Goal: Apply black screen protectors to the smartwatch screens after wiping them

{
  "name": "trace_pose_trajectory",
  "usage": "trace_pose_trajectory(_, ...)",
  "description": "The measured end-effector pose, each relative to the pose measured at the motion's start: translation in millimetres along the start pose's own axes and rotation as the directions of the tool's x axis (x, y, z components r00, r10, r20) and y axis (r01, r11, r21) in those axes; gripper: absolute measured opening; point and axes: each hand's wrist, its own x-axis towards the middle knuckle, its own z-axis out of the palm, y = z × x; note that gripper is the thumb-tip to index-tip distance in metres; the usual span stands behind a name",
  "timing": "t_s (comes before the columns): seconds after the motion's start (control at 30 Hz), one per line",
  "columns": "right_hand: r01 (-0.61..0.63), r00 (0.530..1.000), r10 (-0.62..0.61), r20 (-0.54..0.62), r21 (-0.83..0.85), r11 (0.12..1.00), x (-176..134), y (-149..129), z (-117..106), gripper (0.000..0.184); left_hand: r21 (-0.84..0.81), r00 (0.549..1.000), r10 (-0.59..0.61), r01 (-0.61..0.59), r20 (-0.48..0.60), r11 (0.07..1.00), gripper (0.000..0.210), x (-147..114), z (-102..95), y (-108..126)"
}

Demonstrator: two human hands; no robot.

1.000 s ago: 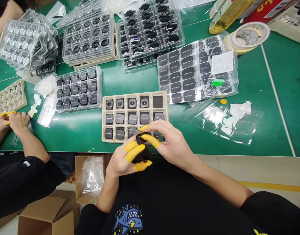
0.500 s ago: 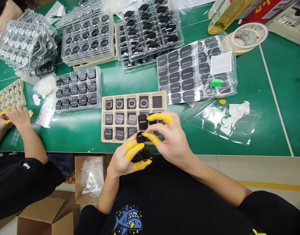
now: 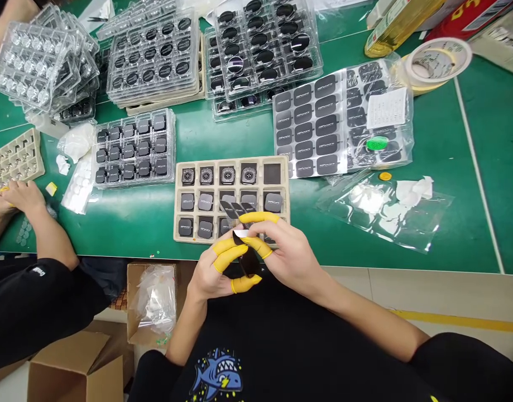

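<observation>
My left hand [image 3: 218,265], in yellow finger cots, grips a dark glossy piece [image 3: 250,261] by its edges; its exact kind is unclear. With yellow-covered fingertips, my right hand [image 3: 283,245] pinches a strip of dark stickers [image 3: 234,210], tilted over the tray. A curved dark sticker with a white patch stands between the fingertips of both hands. Behind them lies a beige compartment tray [image 3: 232,163]. Its back row holds several watch bodies [image 3: 228,175] with their sensor backs up, and dark rounded-square pieces [image 3: 205,201] fill compartments in the nearer rows, some hidden by my hands.
Printed sticker sheets [image 3: 308,125] in a clear bag lie to the right, near tape rolls [image 3: 438,58]. Clear trays of dark parts [image 3: 133,146] stand left and behind. A co-worker's hands [image 3: 24,195] work at far left. An open carton [image 3: 153,304] stands below the table edge.
The sticker strip in my right hand has tilted from facing up to a slant, and the small sticker at my fingertips now curls, showing white. The co-worker's hands have shifted slightly.
</observation>
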Motion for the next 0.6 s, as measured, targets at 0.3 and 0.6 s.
trace_pose_trajectory(0.3, -0.387, 0.922, 0.316, 0.226, 0.473, 0.792, -1.1, 2.1, -17.3, 0.014, -0.071, 0.999, -0.023, 0.020, -0.041, 0.997, 0.087, -4.3, 0.1, -2.0)
trace_pose_trajectory(0.6, -0.490, 0.869, 0.417, 0.267, 0.589, 0.643, 13.3, 8.1, -33.1, 0.032, -0.139, 0.994, -0.051, 0.038, -0.091, 0.990, 0.073, -3.7, -0.6, -9.4)
